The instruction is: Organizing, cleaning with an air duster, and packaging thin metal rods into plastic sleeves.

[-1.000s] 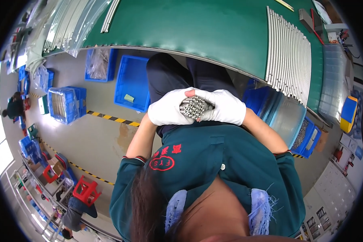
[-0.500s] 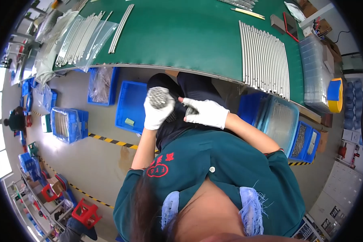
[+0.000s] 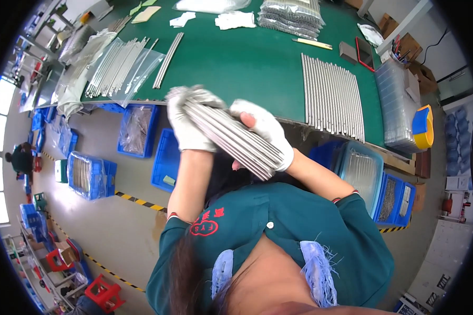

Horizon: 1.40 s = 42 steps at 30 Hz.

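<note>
— So, where is the bundle of thin silvery metal rods point(image 3: 231, 137) sitting?

— Held in the air in front of the chest, just short of the near edge of the green-topped work table point(image 3: 247, 58). It slants from about ten o'clock down to four o'clock. The left hand in a white glove point(image 3: 190, 122) is wrapped shut around the upper end; the right hand in a white glove point(image 3: 265, 132) is curled closed around the lower part, thumb across the top.

— How would it handle?

— Stiff, I'd judge, and fairly heavy for its width, being many rods together. Smooth metal slides on itself, so single rods could slip out endwise. A grip near both ends, as now, keeps the bundle square; one hand at the middle would likely let it fan out.

— Any edges to mind?

— The table edge lies at twelve o'clock, close to the upper rod ends. At one o'clock a row of long silvery rods laid side by side point(image 3: 332, 97) covers the cloth. At eleven o'clock lie clear plastic bags holding more rods point(image 3: 122, 68).

— And open room?

— Bare green cloth between those two lots. Below, blue plastic crates point(image 3: 136, 130) stand on the floor at nine o'clock; what they contain is too blurred for me to tell for sure.
</note>
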Motion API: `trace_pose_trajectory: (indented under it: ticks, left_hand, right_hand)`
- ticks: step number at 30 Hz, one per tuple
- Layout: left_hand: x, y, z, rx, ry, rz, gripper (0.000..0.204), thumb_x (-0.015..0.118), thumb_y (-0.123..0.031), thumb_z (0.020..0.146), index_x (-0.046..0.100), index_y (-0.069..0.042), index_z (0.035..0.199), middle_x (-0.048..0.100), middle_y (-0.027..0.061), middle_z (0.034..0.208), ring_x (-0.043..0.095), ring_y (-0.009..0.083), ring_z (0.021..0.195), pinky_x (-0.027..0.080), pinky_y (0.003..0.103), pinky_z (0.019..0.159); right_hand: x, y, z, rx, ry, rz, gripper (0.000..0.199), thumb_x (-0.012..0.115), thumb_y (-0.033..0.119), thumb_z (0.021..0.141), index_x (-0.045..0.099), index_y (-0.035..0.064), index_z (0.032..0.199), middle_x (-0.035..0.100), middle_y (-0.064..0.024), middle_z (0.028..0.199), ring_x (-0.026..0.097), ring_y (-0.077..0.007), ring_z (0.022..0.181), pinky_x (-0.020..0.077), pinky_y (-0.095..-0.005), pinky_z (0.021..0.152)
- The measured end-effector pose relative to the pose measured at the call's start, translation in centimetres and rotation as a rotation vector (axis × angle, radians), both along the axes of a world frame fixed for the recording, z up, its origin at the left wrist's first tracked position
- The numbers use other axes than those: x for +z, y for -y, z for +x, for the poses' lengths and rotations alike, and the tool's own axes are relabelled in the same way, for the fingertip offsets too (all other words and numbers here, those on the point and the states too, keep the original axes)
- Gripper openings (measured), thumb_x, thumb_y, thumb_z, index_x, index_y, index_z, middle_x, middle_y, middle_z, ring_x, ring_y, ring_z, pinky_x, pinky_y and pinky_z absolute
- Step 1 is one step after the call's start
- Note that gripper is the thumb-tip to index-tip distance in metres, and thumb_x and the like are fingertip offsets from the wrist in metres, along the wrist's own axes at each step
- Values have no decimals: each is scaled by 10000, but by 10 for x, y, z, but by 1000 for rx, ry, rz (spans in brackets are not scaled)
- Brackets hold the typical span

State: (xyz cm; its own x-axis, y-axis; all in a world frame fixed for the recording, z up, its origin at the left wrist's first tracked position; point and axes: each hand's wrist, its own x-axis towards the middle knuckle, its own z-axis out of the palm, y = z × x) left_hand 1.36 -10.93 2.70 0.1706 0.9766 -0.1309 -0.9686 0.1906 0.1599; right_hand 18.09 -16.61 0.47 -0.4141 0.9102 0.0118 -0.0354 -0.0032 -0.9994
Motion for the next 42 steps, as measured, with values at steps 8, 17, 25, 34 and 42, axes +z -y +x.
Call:
trace_pose_trajectory:
  ticks: [8,17,25,34,42]
  left_hand:
    - [-12,-30,128,-848,582,448,329,446,-324,917,595,-31,933,657,91,880,622,218,779,508,344,741]
    - [4,-48,66,-649,-627,150,584,453,-554,920,572,16,958,622,151,842,636,325,737,555,492,671]
    - [-57,-111,34,-794,-305,243,512,519,-335,947,451,88,1228,567,230,1170,601,337,1019,474,438,957]
    - [-20,-63,-25,-313,-613,238,470,506,-320,962,470,53,1246,564,195,1207,606,285,1055,524,395,891]
    - [5,-43,63,-121,-1966,905,480,759,-224,749,601,-39,1163,640,158,1105,619,259,1040,478,326,892]
  right_hand:
    - [49,-37,39,-215,-286,565,195,667,-4,722,613,-24,909,634,-90,771,646,-200,762,509,-271,714]
    - [54,-110,68,-526,-55,421,318,686,-27,775,557,0,1065,621,-26,799,607,-109,731,511,-263,699]
    - [50,-117,68,-495,-164,415,268,702,14,764,573,0,999,633,-32,784,604,-100,725,516,-267,698]
    - [53,-115,72,-581,-4,452,288,693,1,782,569,-1,1042,638,-41,819,626,-115,744,529,-275,717]
    - [70,-98,46,-416,-57,423,353,776,160,680,633,2,961,679,-65,819,636,-126,748,521,-299,707]
